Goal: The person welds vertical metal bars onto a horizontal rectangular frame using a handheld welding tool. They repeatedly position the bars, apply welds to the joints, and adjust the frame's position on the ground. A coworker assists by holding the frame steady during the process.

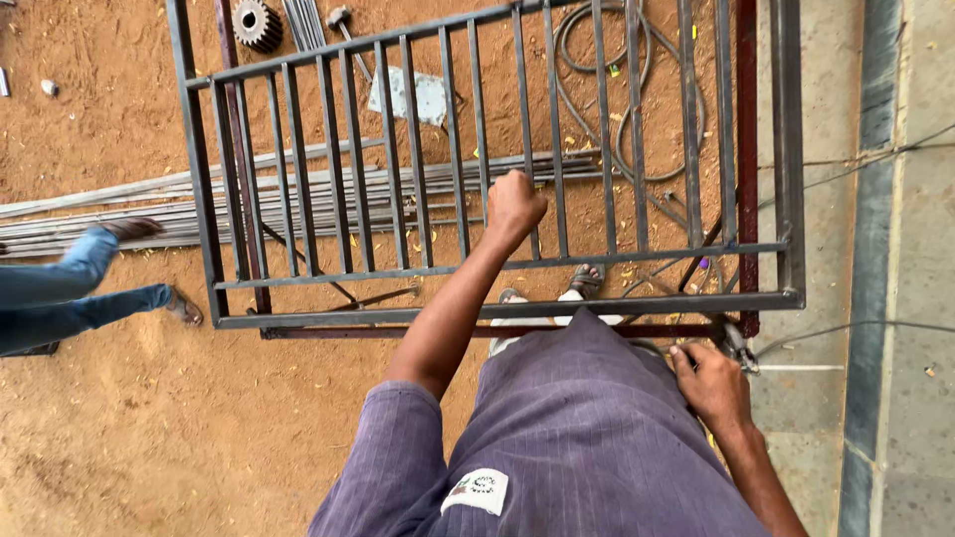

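The left hand point(514, 204) is wrapping tight around one upright bar of a grey metal gate point(477, 159), fist closed on it near the gate's middle. The right hand point(709, 383) is curling over the gate's lower right corner, fingers closed around a small metal tool or clamp point(738, 343) there; what it is, I cannot tell. The gate is standing over reddish sandy ground point(149, 418), with a grey paved strip point(895, 249) running to the right of it. It is one welded frame with many thin upright bars, dark and unpainted. Behind the gate, a bundle of long steel rods point(149, 214) is lying flat, a black cable point(637, 89) is coiling, and one toothed gear point(257, 22) is sitting near the gate's top left. Left of the gate, another person's two legs in jeans point(60, 293) are stepping.
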